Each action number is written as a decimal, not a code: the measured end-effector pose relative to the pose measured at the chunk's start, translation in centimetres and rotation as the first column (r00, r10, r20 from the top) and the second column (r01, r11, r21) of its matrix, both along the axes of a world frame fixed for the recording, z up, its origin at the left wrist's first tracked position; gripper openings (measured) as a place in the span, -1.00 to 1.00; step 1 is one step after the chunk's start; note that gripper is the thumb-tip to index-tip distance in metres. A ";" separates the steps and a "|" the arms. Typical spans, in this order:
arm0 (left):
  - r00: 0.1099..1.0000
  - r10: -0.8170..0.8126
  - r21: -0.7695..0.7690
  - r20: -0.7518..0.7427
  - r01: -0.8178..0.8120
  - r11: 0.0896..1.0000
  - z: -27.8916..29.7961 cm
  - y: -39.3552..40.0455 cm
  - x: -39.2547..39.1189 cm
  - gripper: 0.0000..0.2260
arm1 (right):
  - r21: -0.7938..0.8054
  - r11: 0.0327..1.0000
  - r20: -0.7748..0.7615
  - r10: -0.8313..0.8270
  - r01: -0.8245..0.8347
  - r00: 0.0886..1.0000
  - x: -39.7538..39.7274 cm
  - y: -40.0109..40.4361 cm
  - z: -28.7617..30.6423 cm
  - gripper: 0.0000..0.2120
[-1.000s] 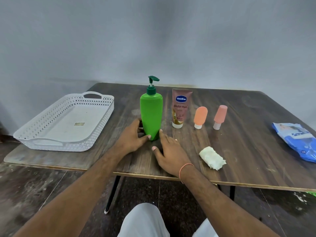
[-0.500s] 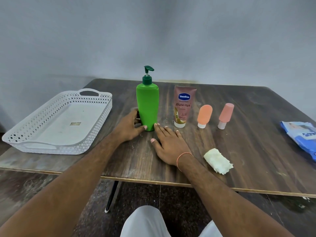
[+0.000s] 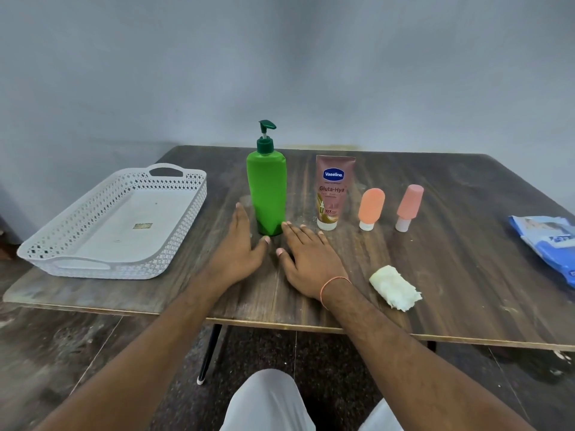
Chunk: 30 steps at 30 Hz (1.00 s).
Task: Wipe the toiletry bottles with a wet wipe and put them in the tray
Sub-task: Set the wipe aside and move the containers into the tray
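Both hands lie flat on the scuffed dark wood-grain counter (image 3: 435, 244), fingers straight, holding nothing. The left hand (image 3: 238, 248) and right hand (image 3: 306, 259) flank the base of the tall glossy green plastic pump bottle (image 3: 267, 194), which stands upright, its nozzle pointing right. Right of it stand a pink squeeze tube (image 3: 332, 194) and two small peach bottles (image 3: 371, 206), caps down. The crumpled white wet wipe (image 3: 393, 290) lies near the right wrist; the white perforated plastic tray (image 3: 102, 262) sits left.
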<state>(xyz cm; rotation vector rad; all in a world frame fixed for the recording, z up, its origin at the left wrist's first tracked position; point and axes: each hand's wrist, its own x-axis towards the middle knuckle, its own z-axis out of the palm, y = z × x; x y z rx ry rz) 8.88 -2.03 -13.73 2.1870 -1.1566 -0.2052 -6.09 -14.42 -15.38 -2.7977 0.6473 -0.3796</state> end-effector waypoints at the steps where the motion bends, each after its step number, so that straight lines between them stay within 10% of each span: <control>1: 0.999 -0.016 -0.003 0.044 0.016 1.000 -0.5 0.7 -1.3 -0.12 | -0.032 0.999 0.018 0.004 -0.004 1.000 -0.4 0.2 0.0 -0.37; 12: 0.894 -0.251 0.175 0.371 0.198 0.964 -2.1 1.1 -9.3 -0.35 | -0.317 0.941 0.097 -0.090 0.117 0.991 -10.8 2.8 1.0 -0.39; 30: 0.907 -0.243 0.277 0.343 0.149 0.949 -3.0 -0.3 -8.9 -0.28 | -0.023 0.912 0.120 -0.405 0.410 0.907 -26.7 -5.4 0.2 -0.58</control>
